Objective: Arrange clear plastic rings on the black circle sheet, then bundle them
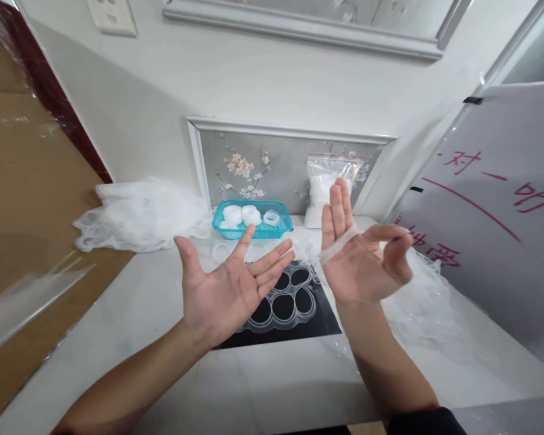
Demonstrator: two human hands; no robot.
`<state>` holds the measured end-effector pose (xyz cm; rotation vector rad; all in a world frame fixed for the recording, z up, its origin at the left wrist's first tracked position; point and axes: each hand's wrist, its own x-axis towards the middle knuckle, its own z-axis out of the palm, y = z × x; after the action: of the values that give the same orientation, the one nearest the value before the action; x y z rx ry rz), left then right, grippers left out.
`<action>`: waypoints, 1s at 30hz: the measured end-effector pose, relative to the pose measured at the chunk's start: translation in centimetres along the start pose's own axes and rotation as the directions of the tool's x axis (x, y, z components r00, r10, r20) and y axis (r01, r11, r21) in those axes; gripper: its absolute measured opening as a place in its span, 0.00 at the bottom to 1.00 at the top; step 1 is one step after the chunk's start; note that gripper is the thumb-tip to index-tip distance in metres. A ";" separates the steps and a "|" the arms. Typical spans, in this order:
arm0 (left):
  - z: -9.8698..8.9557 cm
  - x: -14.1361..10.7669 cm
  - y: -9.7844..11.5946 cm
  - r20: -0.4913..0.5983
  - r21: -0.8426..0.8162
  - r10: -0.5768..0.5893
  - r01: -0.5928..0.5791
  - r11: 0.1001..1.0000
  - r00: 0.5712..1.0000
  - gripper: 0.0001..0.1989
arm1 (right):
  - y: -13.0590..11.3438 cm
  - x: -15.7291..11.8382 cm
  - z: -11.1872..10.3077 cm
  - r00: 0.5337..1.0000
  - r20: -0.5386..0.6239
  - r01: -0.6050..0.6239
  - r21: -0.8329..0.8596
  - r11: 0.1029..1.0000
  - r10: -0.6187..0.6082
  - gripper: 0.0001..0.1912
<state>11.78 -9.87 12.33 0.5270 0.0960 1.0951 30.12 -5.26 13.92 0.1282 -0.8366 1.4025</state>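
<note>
My left hand point(229, 293) is palm up in mid-air with its fingers spread and nothing in it. To its right, my right hand point(358, 266) is also raised palm up. Three of its fingers stretch upward, while the thumb and index finger bend toward each other. Across the base of the stretched fingers runs a translucent band point(340, 246); whether it loops behind them is hidden. Below and between the hands, a black mat point(324, 326) lies on the white table, bearing a clear sheet with several round openings point(283, 308). My left hand partly covers it.
Behind the hands, a blue basket point(254, 234) holds white rings point(233, 214). A zip bag point(315, 199) of white material leans on the wall. Translucent pieces are heaped at left point(140, 217) and right point(424, 302). A board with red writing point(503, 199) stands at right, cardboard point(31, 181) at left.
</note>
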 end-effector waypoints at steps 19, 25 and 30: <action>1.5 -0.8 0.7 -0.056 -0.072 -0.041 0.037 0.997 0.998 0.50 | 0.1 -1.2 0.2 0.988 -0.008 -0.155 -0.058 0.986 0.155 0.01; 1.5 -0.7 0.3 -0.079 0.080 0.143 -0.137 0.987 0.987 0.50 | 3.6 -3.6 0.3 0.935 0.070 -0.346 -0.055 0.937 0.349 0.03; 0.2 -0.4 -1.5 0.028 0.312 0.239 -0.236 0.920 0.971 0.52 | 5.1 -3.5 -0.4 0.953 0.117 -0.272 -0.077 0.959 0.280 0.03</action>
<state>12.96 -10.79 11.77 0.8348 0.2225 1.3303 25.94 -6.81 9.59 0.0554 -1.0322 1.6421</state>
